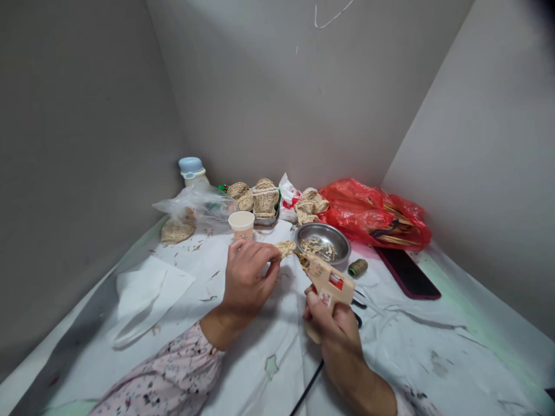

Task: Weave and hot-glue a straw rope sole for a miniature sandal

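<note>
Over the sheet (403, 352), right hand (336, 329) grips a glue gun (327, 283) (nozzle (299, 257) up-left), left hand (247, 277) pinches woven straw (285, 248).

Cream glue gun (328, 283) with red window, pink speckled sleeve (173, 370)

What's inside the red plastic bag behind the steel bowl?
Through the red plastic bag, wooden sticks and a dark strip show. Anything deeper is hidden by the bag's folds and cannot be seen.
</note>
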The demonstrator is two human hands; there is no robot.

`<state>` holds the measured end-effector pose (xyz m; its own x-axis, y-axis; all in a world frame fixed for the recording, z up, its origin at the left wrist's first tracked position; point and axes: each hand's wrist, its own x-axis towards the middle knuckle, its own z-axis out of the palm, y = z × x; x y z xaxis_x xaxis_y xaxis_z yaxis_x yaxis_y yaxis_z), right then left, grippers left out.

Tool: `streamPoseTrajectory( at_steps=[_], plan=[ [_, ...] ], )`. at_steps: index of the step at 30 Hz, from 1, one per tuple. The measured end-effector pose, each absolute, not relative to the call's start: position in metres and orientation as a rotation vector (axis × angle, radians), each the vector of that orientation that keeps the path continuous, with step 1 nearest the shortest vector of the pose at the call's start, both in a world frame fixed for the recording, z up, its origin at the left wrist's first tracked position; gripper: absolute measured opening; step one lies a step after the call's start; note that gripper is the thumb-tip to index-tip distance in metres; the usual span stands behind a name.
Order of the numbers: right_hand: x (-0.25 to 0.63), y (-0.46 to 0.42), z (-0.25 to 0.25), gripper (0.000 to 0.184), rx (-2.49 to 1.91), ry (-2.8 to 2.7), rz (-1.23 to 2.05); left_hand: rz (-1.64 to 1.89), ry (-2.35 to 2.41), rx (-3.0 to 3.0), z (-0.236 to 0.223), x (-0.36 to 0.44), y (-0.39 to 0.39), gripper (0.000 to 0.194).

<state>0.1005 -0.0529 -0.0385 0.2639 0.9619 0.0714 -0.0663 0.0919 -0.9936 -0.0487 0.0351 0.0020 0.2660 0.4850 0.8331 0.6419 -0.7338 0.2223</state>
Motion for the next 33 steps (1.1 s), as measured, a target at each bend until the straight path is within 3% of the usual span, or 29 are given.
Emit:
streamPoseTrajectory(
  at_steps=[23,33],
  plan=[
    [0.0968,-0.0521,-0.0411,0.035,-1.201,-0.937,0.973,-1.344,-0.929,-2.297,0.0066,-0.0491,0.0338,0.012],
    [0.0985,-0.054,-0.0408,0.034,-1.159,-0.966,0.98,-1.515,-1.062,-2.347,0.0048,-0.0481,0.0345,0.011]
  ],
)
